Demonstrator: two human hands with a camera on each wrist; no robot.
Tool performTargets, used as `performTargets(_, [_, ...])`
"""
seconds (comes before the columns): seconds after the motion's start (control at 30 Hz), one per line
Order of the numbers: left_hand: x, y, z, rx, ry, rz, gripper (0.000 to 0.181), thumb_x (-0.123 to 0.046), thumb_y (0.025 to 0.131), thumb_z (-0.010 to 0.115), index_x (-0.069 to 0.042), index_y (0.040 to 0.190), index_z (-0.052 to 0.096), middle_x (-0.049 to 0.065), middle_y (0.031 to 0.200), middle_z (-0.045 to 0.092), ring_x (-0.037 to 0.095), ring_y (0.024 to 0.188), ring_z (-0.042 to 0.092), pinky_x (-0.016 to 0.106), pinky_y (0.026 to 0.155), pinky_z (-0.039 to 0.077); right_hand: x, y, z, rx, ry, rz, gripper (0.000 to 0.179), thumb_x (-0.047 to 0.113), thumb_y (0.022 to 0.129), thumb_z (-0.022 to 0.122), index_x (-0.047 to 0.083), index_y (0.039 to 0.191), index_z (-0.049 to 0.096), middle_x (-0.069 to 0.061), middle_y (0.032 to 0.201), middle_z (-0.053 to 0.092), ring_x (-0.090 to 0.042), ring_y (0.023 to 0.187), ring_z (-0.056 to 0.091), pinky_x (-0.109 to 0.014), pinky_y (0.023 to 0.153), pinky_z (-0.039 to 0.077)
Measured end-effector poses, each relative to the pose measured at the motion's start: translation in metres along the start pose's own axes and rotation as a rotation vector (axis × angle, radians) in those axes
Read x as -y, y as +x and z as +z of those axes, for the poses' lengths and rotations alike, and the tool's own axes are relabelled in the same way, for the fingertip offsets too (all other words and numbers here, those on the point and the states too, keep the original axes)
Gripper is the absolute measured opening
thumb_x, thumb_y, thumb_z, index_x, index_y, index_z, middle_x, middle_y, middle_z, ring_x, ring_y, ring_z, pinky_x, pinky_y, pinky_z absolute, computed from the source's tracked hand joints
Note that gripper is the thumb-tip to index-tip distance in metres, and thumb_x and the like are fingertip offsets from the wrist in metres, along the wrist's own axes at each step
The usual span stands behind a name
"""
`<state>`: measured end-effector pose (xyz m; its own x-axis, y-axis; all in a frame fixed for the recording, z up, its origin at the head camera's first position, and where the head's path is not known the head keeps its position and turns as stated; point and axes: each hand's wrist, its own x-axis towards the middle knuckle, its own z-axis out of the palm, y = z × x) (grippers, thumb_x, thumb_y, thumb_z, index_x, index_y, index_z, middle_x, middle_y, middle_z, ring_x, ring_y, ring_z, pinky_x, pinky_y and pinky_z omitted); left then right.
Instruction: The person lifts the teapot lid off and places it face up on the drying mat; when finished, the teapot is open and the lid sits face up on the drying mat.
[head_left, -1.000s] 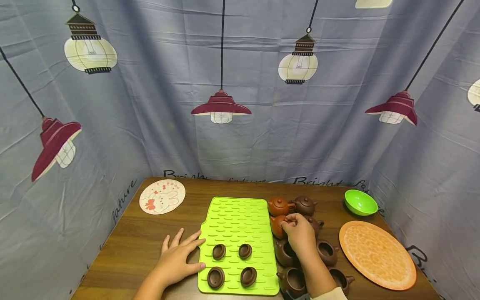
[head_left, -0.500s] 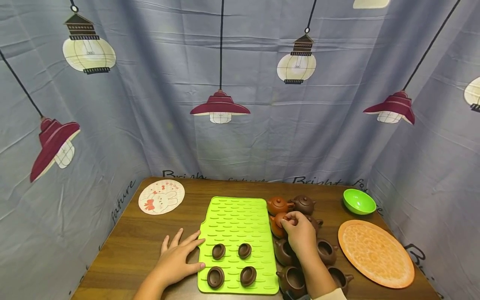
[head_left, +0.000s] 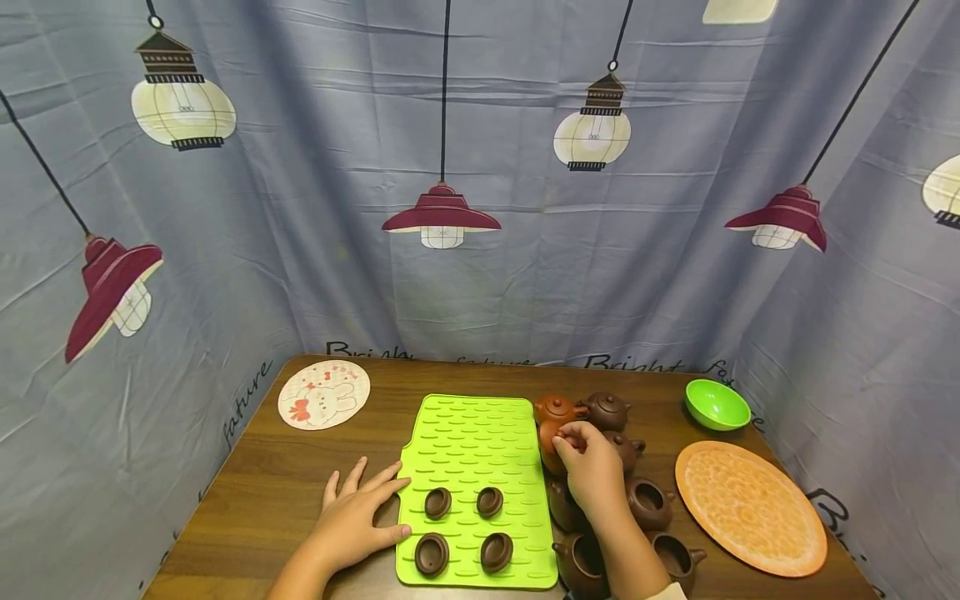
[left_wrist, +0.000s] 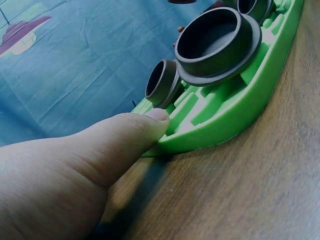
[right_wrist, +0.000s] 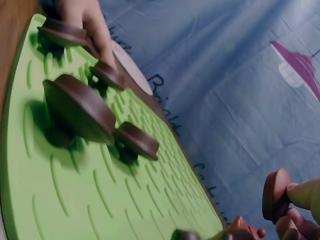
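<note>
My right hand (head_left: 596, 475) pinches a reddish-brown lid (right_wrist: 275, 194) near the orange teapot (head_left: 551, 460) beside the green mat (head_left: 472, 454) on the surface (head_left: 247, 521), while my left hand (head_left: 354, 521) lies with fingers spread, thumb on the mat's edge.

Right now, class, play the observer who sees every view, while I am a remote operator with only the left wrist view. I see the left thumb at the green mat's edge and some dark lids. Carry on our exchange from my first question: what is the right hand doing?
Observer: The right hand pinches a reddish-brown lid between thumb and fingers.
Operator: How many dark lids lie on the green mat altogether?
Observer: Four, in two rows of two.
Operator: And what is out to the right, past the right hand?
Observer: A green bowl, just beyond a round orange mat.
</note>
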<state>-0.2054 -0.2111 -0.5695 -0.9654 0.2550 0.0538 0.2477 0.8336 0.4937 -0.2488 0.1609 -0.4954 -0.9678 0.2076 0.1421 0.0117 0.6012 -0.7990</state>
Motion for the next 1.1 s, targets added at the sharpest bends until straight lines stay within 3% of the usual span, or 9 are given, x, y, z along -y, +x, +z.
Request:
performTargets(0.3, [0.000,0.000,0.000,0.003,0.011,-0.006,0.075,-0.071,0.082,0.075,-0.038,0.149,0.059,-0.011,0.165,0.044,0.049,0.159,0.018,0.079,0.117,-0.002,0.012,-0.005,0.006,0.093,0.104,0.039,0.013,0.018,0.107,0.062,0.010,0.117,0.063,-0.009,0.099,0.064,-0.022,0.083,0.060,-0.029,0.066,0.049])
performTargets(0.5, [0.000,0.001,0.000,-0.006,0.011,-0.001,0.075,-0.071,0.082,0.075,-0.038,0.148,0.060,-0.011,0.164,0.045,0.048,0.159,0.019,0.078,0.117,-0.002,0.019,-0.008,0.011,0.201,0.366,0.118,0.016,0.011,0.111,0.050,0.002,0.124,0.055,-0.016,0.103,0.067,-0.028,0.089,0.065,-0.031,0.068,0.054])
performTargets(0.67, [0.000,0.000,-0.001,-0.001,0.008,-0.005,0.075,-0.070,0.082,0.075,-0.038,0.148,0.060,-0.011,0.164,0.044,0.048,0.159,0.018,0.079,0.117,-0.002,0.021,-0.009,0.014,0.347,0.613,0.221,0.021,0.011,0.112,0.048,0.000,0.129,0.054,-0.011,0.104,0.065,-0.016,0.082,0.061,-0.023,0.064,0.051])
performTargets(0.77, [-0.001,0.000,-0.001,0.002,0.008,-0.003,0.075,-0.070,0.082,0.075,-0.038,0.149,0.059,-0.012,0.165,0.044,0.048,0.159,0.018,0.079,0.117,-0.003,0.020,-0.010,0.016,0.421,0.697,0.267,0.026,0.016,0.111,0.051,0.001,0.133,0.054,-0.008,0.100,0.062,-0.010,0.074,0.055,-0.019,0.059,0.047])
performTargets(0.9, [-0.001,0.001,-0.001,0.003,0.000,-0.002,0.075,-0.069,0.083,0.075,-0.038,0.149,0.059,-0.012,0.165,0.043,0.048,0.159,0.017,0.079,0.117,-0.004,0.020,-0.012,0.020,0.476,0.741,0.284,0.029,0.020,0.111,0.053,0.001,0.134,0.054,-0.006,0.099,0.061,-0.008,0.072,0.053,-0.017,0.058,0.046])
performTargets(1.1, [-0.001,0.000,-0.002,0.004,-0.009,0.000,0.075,-0.069,0.083,0.076,-0.037,0.149,0.059,-0.011,0.165,0.043,0.049,0.159,0.017,0.079,0.117,-0.004,0.025,-0.009,0.030,0.515,0.729,0.282,0.023,0.014,0.113,0.044,0.001,0.128,0.055,-0.007,0.099,0.060,-0.008,0.072,0.053,-0.017,0.059,0.046])
